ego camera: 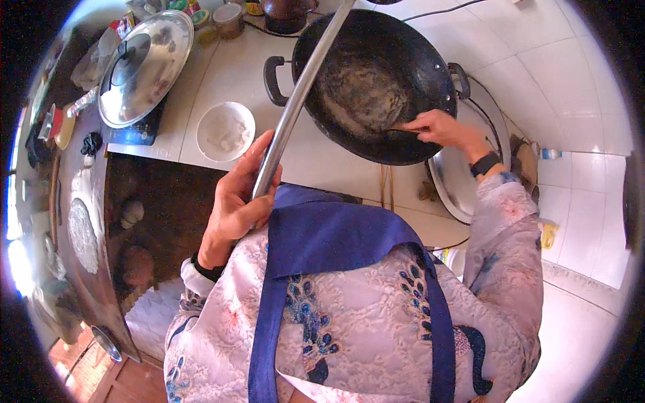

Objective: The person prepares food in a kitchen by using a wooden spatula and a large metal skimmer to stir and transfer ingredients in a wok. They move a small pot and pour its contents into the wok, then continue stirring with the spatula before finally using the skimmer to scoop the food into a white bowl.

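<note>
My left hand (242, 194) grips the near end of a long metal tube or handle (297, 101), which slants up past the left rim of a black two-handled wok (418, 60); its far end is out of view. My right hand (436, 127) reaches over the wok's near right side, fingers closed on a thin brownish piece (400, 127), whose kind I cannot tell. Cloudy pale residue or liquid covers the wok's bottom. Left of the tube, a white bowl (226, 132) holds white lumpy or shredded matter.
A metal lid (146, 68) leans over an induction cooker (133, 133) at the left. Jars (228, 20) and a dark pot (284, 15) stand behind. Right of the wok, a large metal basin or lid (456, 186) lies near black cables and the tiled wall (529, 65). Chopsticks (387, 186) lie in front.
</note>
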